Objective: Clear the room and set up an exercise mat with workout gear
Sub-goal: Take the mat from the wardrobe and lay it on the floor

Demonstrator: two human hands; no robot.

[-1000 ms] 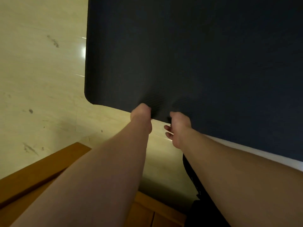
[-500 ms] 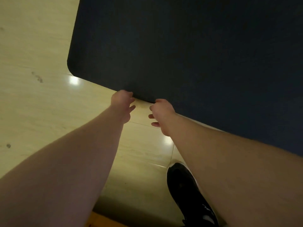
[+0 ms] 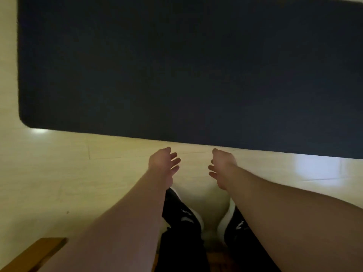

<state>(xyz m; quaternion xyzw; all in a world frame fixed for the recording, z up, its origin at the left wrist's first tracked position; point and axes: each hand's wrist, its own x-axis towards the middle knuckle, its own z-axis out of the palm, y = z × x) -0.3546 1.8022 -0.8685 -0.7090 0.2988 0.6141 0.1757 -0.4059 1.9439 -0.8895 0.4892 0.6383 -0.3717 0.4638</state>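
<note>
A dark navy exercise mat lies flat on the pale tiled floor and fills the upper part of the view; its rounded near-left corner shows at the left. My left hand hovers just short of the mat's near edge, fingers apart, holding nothing. My right hand is beside it, also with loose spread fingers, apart from the mat. No workout gear is in view.
My two black shoes with white soles stand on the cream floor tiles right under my arms. A wooden furniture edge juts in at the bottom left corner.
Both hands gripped the mat's near edge a second ago and have let it go. The mat now lies flat, and my hands have drawn back from it.
</note>
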